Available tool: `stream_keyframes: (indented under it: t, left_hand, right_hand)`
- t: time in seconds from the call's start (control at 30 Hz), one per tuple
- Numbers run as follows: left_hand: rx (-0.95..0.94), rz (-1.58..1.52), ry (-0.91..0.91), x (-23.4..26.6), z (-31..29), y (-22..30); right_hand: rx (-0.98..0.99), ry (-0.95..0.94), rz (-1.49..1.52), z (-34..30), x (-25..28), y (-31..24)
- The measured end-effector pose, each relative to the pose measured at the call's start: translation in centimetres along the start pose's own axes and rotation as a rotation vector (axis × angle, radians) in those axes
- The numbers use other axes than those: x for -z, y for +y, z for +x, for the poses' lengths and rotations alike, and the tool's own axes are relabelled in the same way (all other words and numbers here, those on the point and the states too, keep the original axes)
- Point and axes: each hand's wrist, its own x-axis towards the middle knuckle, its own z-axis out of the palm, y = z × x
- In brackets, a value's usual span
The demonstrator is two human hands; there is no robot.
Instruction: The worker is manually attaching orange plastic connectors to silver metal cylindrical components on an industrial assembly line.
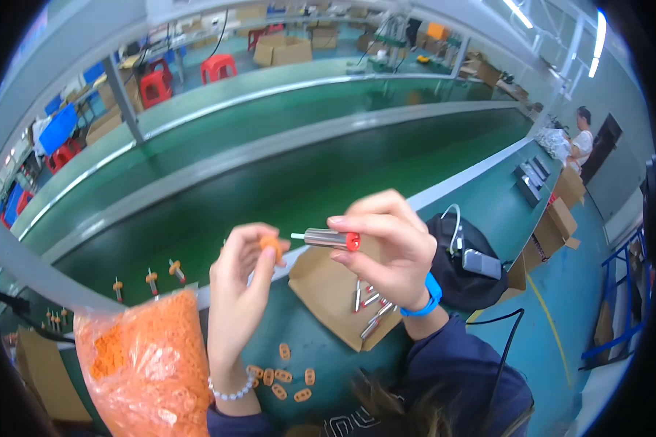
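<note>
My left hand (pixel 233 291) pinches a small orange plastic piece (pixel 272 246) between thumb and fingers. In my right hand (pixel 397 247), a silver metal cylinder (pixel 323 238) lies nearly level. Its red end faces right, and a thin white shaft points left at the orange piece, a small gap apart from it. Below my hands, a shallow cardboard tray (pixel 315 295) holds several similar metal cylinders (pixel 375 320). Several loose orange oval pieces with holes (pixel 283 376) lie on the green table near my left wrist.
A clear plastic bag of orange pieces (pixel 149 364) bulges at the left. Beyond it, several cylinders with orange pieces (pixel 151 282) stand on the green conveyor (pixel 284 178). A black bag (pixel 459 280) with a grey device (pixel 481 264) sits right. A person (pixel 582 142) is at far right.
</note>
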Motion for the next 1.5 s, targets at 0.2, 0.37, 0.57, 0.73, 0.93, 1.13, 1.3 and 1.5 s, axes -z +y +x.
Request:
stream_keyframes:
  t: [0.2, 0.37, 0.57, 0.73, 0.93, 1.13, 1.3, 1.5]
  left_hand:
    - [-0.01, -0.249, 0.124, -0.1, 0.8, -1.2]
    - [0.049, -0.225, 0.133, 0.3, 0.9, -0.6]
    - [0.032, -0.208, 0.091, -0.2, 0.9, -1.3]
    - [0.059, -0.21, 0.059, -0.3, 1.1, -1.9]
    - [0.126, -0.229, -0.056, 1.1, 1.2, -1.5]
    - [0.081, -0.179, -0.08, 1.7, 1.6, -1.5]
    - [0.054, -0.119, -0.089, 1.9, 1.8, -2.0]
    - [0.089, -0.101, -0.117, 2.4, 2.0, -2.6]
  right_hand:
    - [-0.131, -0.063, 0.022, -0.8, -1.8, 0.9]
    - [-0.083, -0.053, 0.006, -0.8, -2.6, 2.0]
    - [-0.025, -0.061, -0.058, -1.2, -3.1, 1.9]
    - [0.095, -0.045, -0.206, -1.5, -3.4, 1.9]
    - [0.138, -0.094, -0.162, -1.2, -3.8, 2.6]
    - [0.1, -0.112, -0.173, -1.4, -3.8, 2.0]
    - [0.073, -0.145, -0.205, -1.6, -3.7, 1.9]
    - [0.023, -0.158, -0.24, -1.8, -4.3, 2.3]
